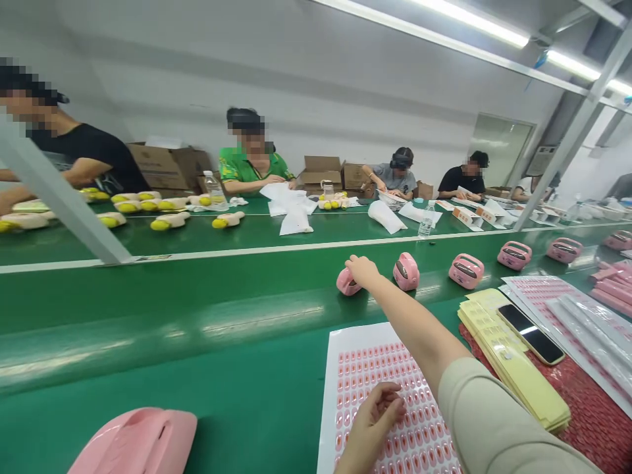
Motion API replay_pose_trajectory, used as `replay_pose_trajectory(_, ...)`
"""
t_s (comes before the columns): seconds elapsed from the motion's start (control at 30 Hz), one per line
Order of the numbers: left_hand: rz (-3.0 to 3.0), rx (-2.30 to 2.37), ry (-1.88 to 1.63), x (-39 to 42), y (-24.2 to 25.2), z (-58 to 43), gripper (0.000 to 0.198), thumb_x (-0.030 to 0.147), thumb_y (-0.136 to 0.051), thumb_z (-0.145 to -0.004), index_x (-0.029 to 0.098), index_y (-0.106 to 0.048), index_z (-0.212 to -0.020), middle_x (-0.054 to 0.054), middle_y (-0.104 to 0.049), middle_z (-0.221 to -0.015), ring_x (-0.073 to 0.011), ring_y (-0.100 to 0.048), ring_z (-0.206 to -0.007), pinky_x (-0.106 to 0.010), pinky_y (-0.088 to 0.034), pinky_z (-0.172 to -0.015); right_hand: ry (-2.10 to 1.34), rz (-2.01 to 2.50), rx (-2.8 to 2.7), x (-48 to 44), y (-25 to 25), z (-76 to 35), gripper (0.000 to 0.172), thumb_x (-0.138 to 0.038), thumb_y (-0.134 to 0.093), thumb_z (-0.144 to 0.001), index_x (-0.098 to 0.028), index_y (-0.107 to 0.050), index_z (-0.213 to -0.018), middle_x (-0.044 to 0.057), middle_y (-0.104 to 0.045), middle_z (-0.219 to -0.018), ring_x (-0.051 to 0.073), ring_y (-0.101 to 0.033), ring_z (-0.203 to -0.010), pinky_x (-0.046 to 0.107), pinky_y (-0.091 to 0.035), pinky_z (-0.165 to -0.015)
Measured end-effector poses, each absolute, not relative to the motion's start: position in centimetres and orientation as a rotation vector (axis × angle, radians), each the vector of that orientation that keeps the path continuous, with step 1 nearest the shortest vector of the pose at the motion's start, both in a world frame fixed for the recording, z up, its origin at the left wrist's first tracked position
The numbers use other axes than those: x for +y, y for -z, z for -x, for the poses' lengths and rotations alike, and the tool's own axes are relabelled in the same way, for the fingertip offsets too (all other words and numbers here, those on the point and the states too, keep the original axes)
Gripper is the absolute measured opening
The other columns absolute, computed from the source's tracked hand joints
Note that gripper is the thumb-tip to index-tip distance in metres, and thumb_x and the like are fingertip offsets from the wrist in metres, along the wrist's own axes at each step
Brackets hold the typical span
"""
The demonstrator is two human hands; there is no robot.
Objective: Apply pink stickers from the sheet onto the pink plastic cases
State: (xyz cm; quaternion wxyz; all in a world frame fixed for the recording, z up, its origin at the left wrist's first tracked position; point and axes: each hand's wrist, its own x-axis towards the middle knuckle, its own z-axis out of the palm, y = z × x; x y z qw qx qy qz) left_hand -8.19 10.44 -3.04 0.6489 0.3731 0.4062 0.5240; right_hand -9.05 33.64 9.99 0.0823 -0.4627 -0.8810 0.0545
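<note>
My right hand [363,271] reaches far across the green belt, its fingers closed on the top of a small pink plastic unit with a handle [347,283]. A similar pink unit [407,272], with a dark window, stands just to its right. Nearer to me, my left hand [372,424] hovers over or rests on a white sheet of pink oval stickers [363,359]; its fingers are loosely bent and apart, and I see nothing in them. At the bottom left lies a larger, smooth pink plastic part [138,442], partly cut off by the frame.
More pink units [466,271] line the belt to the right. Yellow sheets [513,362] and a phone [530,332] lie on red bubble wrap [577,408]. A white rail [237,251] divides off the far bench, where several co-workers sit among yellow-ended parts [170,221] and bottles.
</note>
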Motion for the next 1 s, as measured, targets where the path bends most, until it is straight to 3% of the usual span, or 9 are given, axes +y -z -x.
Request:
replay_pose_trajectory(0.13,-0.853,0.968,-1.189,10.5,3.0,8.5,0.040,0.048,-0.067,-0.062,0.018,-0.058,-0.086,-0.005,-0.056,-0.077,-0.0190,-0.056,-0.074,-0.033,-0.046,-0.070,-0.233,1.364,-2.468,31.0,-11.6,5.8,0.022,-0.021,-0.038,-0.089,-0.014,-0.054,-0.102,0.011,-0.054,-0.108,0.020,-0.055,-0.094,0.031,-0.044,-0.075)
replay_pose_trajectory(0.3,-0.829,0.914,-1.338,11.3,3.9,8.9,0.047,0.049,-0.066,-0.063,0.023,-0.056,-0.100,-0.007,-0.060,-0.088,-0.0229,-0.058,-0.080,-0.034,-0.047,-0.065,-0.413,1.269,-2.322,26.3,-12.8,0.5,0.030,-0.019,-0.028,-0.091,-0.018,-0.057,-0.096,0.004,-0.062,-0.096,0.015,-0.055,-0.092,0.024,-0.040,-0.075)
replay_pose_trajectory(0.4,-0.739,0.785,-1.433,11.3,3.7,9.0,0.051,0.055,-0.065,-0.060,0.028,-0.056,-0.102,-0.008,-0.060,-0.101,-0.0283,-0.054,-0.098,-0.040,-0.045,-0.077,-0.590,1.237,-2.314,23.5,-11.8,-2.7,0.027,-0.019,-0.034,-0.087,-0.016,-0.059,-0.079,0.000,-0.063,-0.075,0.013,-0.057,-0.073,0.020,-0.042,-0.063)
replay_pose_trajectory(0.5,-0.683,0.615,-1.539,10.0,2.3,8.1,0.061,0.065,-0.060,-0.057,0.030,-0.055,-0.107,-0.006,-0.060,-0.110,-0.0309,-0.045,-0.113,-0.043,-0.038,-0.091,-0.769,1.241,-2.308,20.6,-9.6,-5.3,0.028,-0.021,-0.038,-0.084,-0.015,-0.058,-0.065,-0.004,-0.054,-0.054,0.010,-0.052,-0.052,0.019,-0.038,-0.049)
replay_pose_trajectory(0.6,-0.590,0.601,-1.504,7.8,0.2,6.3,0.068,0.057,-0.066,-0.056,0.027,-0.052,-0.115,-0.007,-0.062,-0.109,-0.0319,-0.045,-0.114,-0.041,-0.037,-0.095,-0.904,1.277,-2.287,17.7,-7.2,-6.8,0.032,-0.025,-0.037,-0.085,-0.015,-0.058,-0.062,-0.005,-0.047,-0.045,0.008,-0.045,-0.042,0.018,-0.034,-0.042)
replay_pose_trajectory(0.7,-0.383,0.661,-1.377,5.9,-1.0,4.8,0.061,0.045,-0.070,-0.057,0.022,-0.056,-0.113,-0.007,-0.068,-0.095,-0.0311,-0.055,-0.102,-0.039,-0.043,-0.089,-0.989,1.319,-2.292,15.7,-5.6,-8.3,0.028,-0.027,-0.040,-0.085,-0.016,-0.064,-0.075,-0.005,-0.051,-0.047,0.008,-0.045,-0.038,0.018,-0.035,-0.041)
replay_pose_trajectory(0.8,-0.183,0.669,-1.296,4.8,-0.8,4.5,0.052,0.048,-0.063,-0.064,0.020,-0.060,-0.107,-0.008,-0.069,-0.091,-0.0303,-0.059,-0.096,-0.039,-0.046,-0.086,-0.854,1.492,-2.211,15.7,-5.2,-11.3,0.022,-0.024,-0.046,-0.081,-0.019,-0.064,-0.093,0.000,-0.064,-0.071,0.010,-0.056,-0.050,0.020,-0.043,-0.050)
replay_pose_trajectory(0.9,-0.099,0.633,-1.303,4.5,0.4,5.1,0.050,0.048,-0.058,-0.069,0.022,-0.057,-0.111,-0.008,-0.069,-0.092,-0.0299,-0.059,-0.095,-0.042,-0.047,-0.085,-0.549,1.760,-1.969,16.9,-5.4,-15.8,0.028,-0.014,-0.041,-0.083,-0.014,-0.060,-0.103,0.012,-0.060,-0.104,0.018,-0.059,-0.087,0.027,-0.044,-0.074)
replay_pose_trajectory(1.0,-0.065,0.577,-1.383,4.7,1.4,5.8,0.052,0.042,-0.057,-0.071,0.026,-0.048,-0.120,-0.007,-0.068,-0.094,-0.0281,-0.060,-0.093,-0.044,-0.048,-0.082,-0.384,1.975,-1.754,18.0,-5.2,-19.8,0.029,-0.007,-0.036,-0.081,-0.007,-0.062,-0.093,0.021,-0.060,-0.097,0.025,-0.055,-0.097,0.034,-0.040,-0.080)
